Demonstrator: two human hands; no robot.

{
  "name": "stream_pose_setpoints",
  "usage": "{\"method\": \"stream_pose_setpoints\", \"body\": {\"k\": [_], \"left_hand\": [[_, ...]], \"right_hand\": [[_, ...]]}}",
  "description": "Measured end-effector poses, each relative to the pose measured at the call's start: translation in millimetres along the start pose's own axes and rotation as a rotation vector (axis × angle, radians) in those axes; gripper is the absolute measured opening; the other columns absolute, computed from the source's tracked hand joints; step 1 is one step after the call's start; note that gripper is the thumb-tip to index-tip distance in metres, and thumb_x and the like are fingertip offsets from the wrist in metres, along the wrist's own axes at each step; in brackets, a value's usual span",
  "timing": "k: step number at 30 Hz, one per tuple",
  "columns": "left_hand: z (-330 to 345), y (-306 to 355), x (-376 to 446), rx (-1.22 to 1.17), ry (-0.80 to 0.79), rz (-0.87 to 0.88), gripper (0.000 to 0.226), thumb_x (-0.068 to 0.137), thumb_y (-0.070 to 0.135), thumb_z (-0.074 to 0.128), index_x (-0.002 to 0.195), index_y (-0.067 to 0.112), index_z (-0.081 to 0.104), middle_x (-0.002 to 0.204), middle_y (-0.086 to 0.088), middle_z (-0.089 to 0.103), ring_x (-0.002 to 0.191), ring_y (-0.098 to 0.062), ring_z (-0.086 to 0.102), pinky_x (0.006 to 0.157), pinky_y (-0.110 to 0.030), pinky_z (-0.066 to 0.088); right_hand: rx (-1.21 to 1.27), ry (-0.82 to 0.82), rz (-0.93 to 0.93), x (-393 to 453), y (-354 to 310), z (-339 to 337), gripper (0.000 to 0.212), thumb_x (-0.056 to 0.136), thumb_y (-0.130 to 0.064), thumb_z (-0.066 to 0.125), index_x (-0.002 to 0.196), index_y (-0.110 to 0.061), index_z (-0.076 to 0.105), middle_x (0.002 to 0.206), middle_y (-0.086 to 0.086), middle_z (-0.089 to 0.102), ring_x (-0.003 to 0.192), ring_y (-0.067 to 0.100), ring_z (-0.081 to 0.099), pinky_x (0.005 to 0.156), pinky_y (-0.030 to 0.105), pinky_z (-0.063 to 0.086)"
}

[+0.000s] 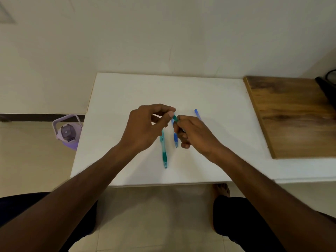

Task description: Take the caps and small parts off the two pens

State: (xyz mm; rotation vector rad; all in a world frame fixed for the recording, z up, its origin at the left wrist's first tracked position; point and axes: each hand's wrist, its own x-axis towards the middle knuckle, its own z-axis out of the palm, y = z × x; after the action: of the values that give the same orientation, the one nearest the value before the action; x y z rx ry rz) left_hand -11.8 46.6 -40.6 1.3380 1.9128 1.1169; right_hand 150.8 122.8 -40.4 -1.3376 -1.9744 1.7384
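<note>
Right hand [192, 135] grips a green pen cap [175, 118]; left hand [145, 126] pinches its tip. Green pen [164, 151] and blue pen [175, 140] lie on the worktop [218, 99].

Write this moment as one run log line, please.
left hand: pinches green cap | right hand: grips same cap | green pen, blue pen: on white table

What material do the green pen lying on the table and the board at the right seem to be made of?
Green pen: likely plastic, its barrel translucent and glossy, with a darker, maybe rubbery grip. Board: looks like wood or wood laminate, showing brown grain and a pale cut edge, matte.
</note>
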Motion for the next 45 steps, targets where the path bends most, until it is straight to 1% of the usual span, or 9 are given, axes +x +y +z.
{"method": "stream_pose_setpoints", "body": {"k": [7,14,23,27,31,35,39,42,45], "left_hand": [[-1,4,-3,-0.005,0.001,-0.04,0.025,0.097,0.043,0.071,0.103,0.021,0.082,0.087,0.01,0.079,0.078,-0.011,0.076,0.064,-0.02,0.064],[-4,12,-9,-0.001,-0.03,-0.004,0.023,0.096,0.041,0.074,0.111,0.026,0.083,0.088,0.013,0.08,0.082,-0.005,0.076,0.078,-0.024,0.064],[-27,-5,-15,0.058,0.023,-0.048,0.01,0.098,0.033,0.074,0.103,0.028,0.081,0.086,0.017,0.077,0.08,0.0,0.075,0.061,-0.019,0.062],[-51,-29,-18,0.352,-0.022,-0.052,0.012,0.094,0.034,0.077,0.102,0.028,0.083,0.084,0.022,0.073,0.073,0.002,0.07,0.067,-0.004,0.048],[-37,-44,-25,0.528,-0.169,-0.179,0.018,0.092,0.037,0.079,0.106,0.026,0.084,0.099,0.01,0.079,0.085,-0.011,0.07,0.084,-0.029,0.06],[-32,-53,-22,0.517,-0.168,-0.283,0.018,0.087,0.041,0.084,0.099,0.027,0.084,0.089,0.014,0.075,0.077,-0.01,0.068,0.071,-0.026,0.055],[-34,-58,-18,0.541,-0.171,-0.275,0.021,0.086,0.044,0.085,0.096,0.025,0.083,0.086,0.014,0.072,0.073,-0.007,0.065,0.069,-0.023,0.053],[-26,-46,-15,0.229,-0.041,-0.281,0.036,0.097,0.054,0.067,0.102,0.021,0.079,0.089,0.014,0.075,0.074,-0.007,0.071,0.078,-0.021,0.06],[-19,-24,-10,-0.943,0.0,-0.548,0.074,0.103,0.07,0.038,0.128,0.008,0.071,0.117,-0.008,0.08,0.108,-0.021,0.078,0.098,-0.034,0.06]], "right_hand": [[-0.103,0.197,-0.18,-3,4,7,0.042,0.109,-0.023,0.051,0.067,-0.025,0.055,0.049,-0.014,0.049,0.045,0.0,0.048,0.048,0.011,0.038],[-0.142,0.3,-0.285,-3,3,6,0.042,0.105,-0.023,0.056,0.063,-0.026,0.054,0.056,-0.004,0.048,0.048,0.005,0.046,0.052,0.018,0.038],[-0.274,0.038,-0.375,-7,15,18,0.027,0.113,-0.032,0.042,0.093,-0.019,0.055,0.069,-0.011,0.056,0.058,0.005,0.055,0.058,0.016,0.045],[-0.085,0.043,-0.325,-5,15,18,0.035,0.114,-0.029,0.039,0.104,-0.012,0.068,0.075,-0.006,0.061,0.066,0.009,0.056,0.066,0.028,0.051],[0.232,0.038,-0.22,3,10,17,0.036,0.115,-0.026,0.04,0.106,-0.021,0.075,0.084,-0.004,0.054,0.073,0.008,0.049,0.072,0.031,0.046],[0.367,0.038,-0.177,7,9,20,0.031,0.113,-0.023,0.046,0.114,-0.021,0.077,0.09,0.005,0.055,0.074,0.01,0.051,0.07,0.027,0.05],[0.325,0.093,-0.179,7,11,17,0.028,0.111,-0.017,0.05,0.131,-0.017,0.07,0.082,-0.004,0.062,0.073,0.008,0.056,0.072,0.021,0.053],[0.248,0.142,-0.199,3,7,16,0.019,0.109,-0.014,0.053,0.123,-0.014,0.066,0.083,-0.005,0.067,0.072,0.008,0.06,0.073,0.023,0.055],[0.11,0.126,-0.287,-4,-3,19,0.012,0.107,-0.018,0.058,0.115,-0.014,0.065,0.087,-0.008,0.07,0.075,0.004,0.064,0.073,0.022,0.055]]}}
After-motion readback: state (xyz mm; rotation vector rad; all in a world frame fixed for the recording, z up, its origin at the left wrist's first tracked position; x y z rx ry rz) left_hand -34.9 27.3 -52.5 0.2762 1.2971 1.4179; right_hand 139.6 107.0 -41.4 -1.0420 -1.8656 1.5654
